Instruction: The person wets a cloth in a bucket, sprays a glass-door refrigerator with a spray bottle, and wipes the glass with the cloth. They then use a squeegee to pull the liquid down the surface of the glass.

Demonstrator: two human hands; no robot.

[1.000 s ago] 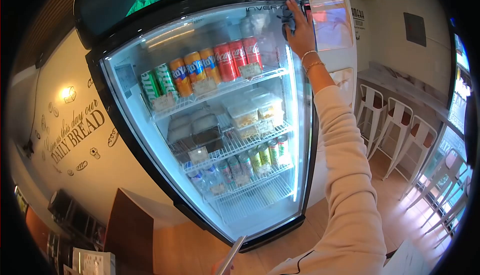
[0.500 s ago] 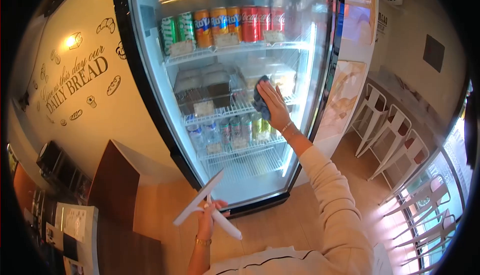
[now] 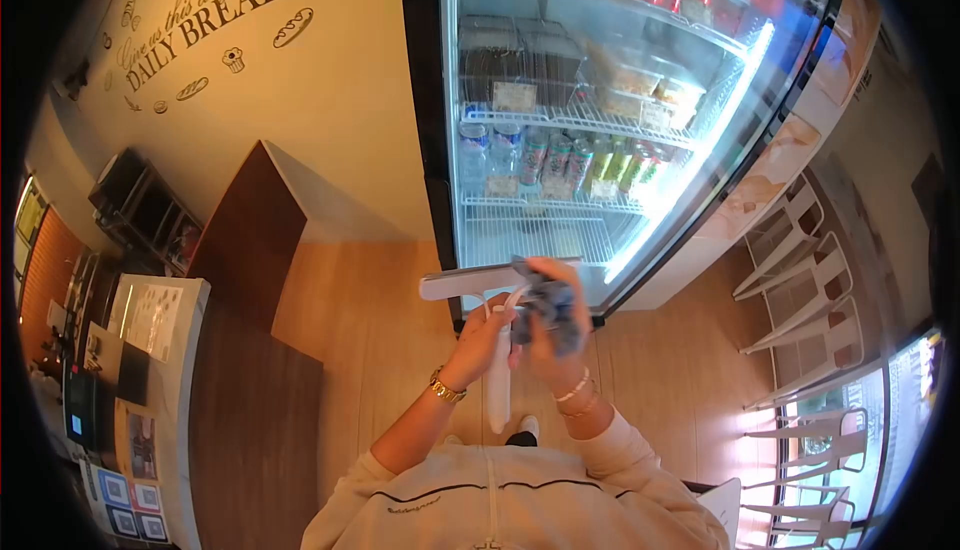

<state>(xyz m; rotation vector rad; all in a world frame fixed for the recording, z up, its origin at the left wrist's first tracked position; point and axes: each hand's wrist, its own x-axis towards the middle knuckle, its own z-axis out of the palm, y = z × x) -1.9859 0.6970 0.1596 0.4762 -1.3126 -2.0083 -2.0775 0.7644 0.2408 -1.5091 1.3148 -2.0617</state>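
My left hand (image 3: pixel 480 342) is wrapped round the white handle of a squeegee (image 3: pixel 499 380), whose wide head lies crosswise in front of the fridge's lower part. Close beside it, my right hand (image 3: pixel 556 345) grips a crumpled dark grey-blue cloth (image 3: pixel 550 302) at the right part of the squeegee head. The cloth hides some of the head and some of my fingers. Behind both hands stands a lit glass-door fridge (image 3: pixel 427 140) with cans, bottles and packed food on its shelves.
A brown wooden partition (image 3: pixel 245 220) and a counter (image 3: pixel 195 330) with cards and signs stand on the left. White metal chairs (image 3: pixel 830 335) line the right side. Wooden floor (image 3: pixel 370 320) shows below, with a shoe (image 3: pixel 528 425) near my body.
My right hand and the cloth have come down from the fridge glass to the squeegee. The squeegee has turned, its handle now nearly upright in view. The view has tilted down.
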